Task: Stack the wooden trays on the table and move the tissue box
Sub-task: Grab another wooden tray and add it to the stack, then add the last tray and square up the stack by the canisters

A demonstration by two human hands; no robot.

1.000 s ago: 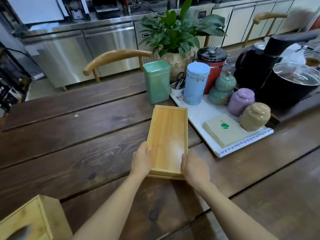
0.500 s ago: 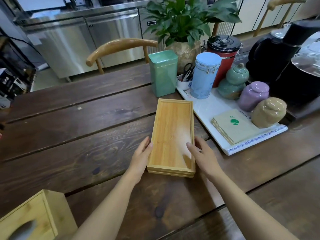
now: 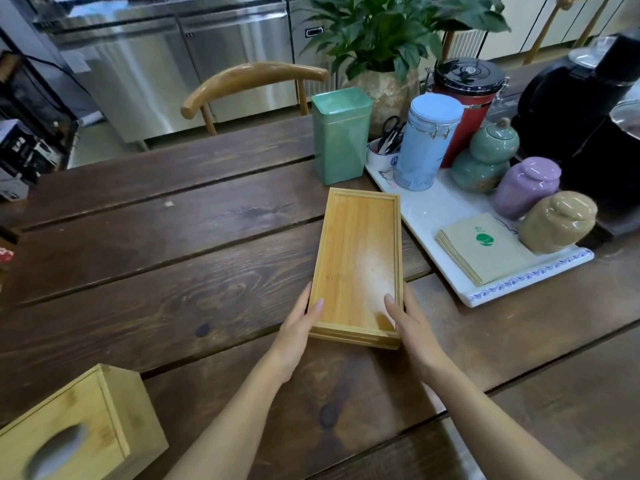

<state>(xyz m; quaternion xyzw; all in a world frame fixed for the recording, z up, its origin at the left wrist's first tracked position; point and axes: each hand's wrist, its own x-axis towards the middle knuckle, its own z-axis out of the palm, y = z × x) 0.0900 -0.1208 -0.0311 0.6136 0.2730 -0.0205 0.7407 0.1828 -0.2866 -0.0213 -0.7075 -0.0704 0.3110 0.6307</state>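
Note:
A stack of light wooden trays (image 3: 356, 251) lies lengthwise on the dark wooden table (image 3: 173, 271), two rims showing at its near end. My left hand (image 3: 298, 327) presses the stack's near left side, thumb over the rim. My right hand (image 3: 412, 327) presses the near right side, thumb also resting inside the top tray. The wooden tissue box (image 3: 76, 431) with an oval slot stands at the table's near left corner, well apart from both hands.
A white tray (image 3: 433, 209) right of the stack carries jars, a blue canister (image 3: 426, 140) and paper napkins (image 3: 481, 247). A green tin (image 3: 341, 133) stands just beyond the stack, with a potted plant and black kettles behind. A wooden chair (image 3: 252, 81) is at the far edge.
Half a second ago both hands were spread loosely beside the stack; now they have closed in on its near sides with thumbs over the rim. The stack stays in place.

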